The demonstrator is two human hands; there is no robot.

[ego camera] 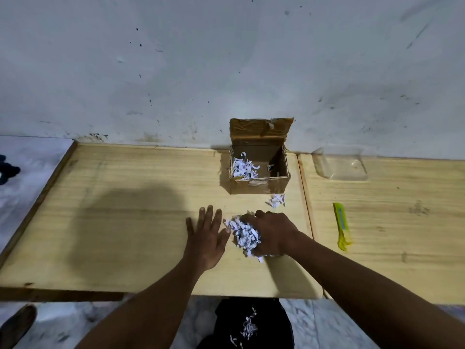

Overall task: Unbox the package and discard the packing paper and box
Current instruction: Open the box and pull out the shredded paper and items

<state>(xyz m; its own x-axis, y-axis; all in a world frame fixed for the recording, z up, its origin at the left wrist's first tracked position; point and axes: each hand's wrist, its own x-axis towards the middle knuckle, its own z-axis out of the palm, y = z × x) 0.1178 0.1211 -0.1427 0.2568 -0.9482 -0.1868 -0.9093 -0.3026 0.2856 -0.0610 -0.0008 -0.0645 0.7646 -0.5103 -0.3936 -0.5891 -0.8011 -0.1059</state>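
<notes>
A small brown cardboard box (pixel 259 183) stands open at the back of the wooden table (pixel 125 197), lid flap up against the wall, with shredded white paper (pixel 242 168) in its left half. My right hand (pixel 273 233) is curled over a heap of shredded packing paper (pixel 245 234) on the table in front of the box, gripping it. My left hand (pixel 207 235) lies flat and open just left of that heap, fingers spread. A small clump of shreds (pixel 275 200) lies loose near the box's front right corner.
A yellow-green box cutter (pixel 342 226) lies on the adjoining table to the right. A clear plastic container (pixel 341 162) sits behind it by the wall. Below the table edge a black bin bag (pixel 254 323) holds some shreds. A shoe (pixel 17 326) shows at bottom left.
</notes>
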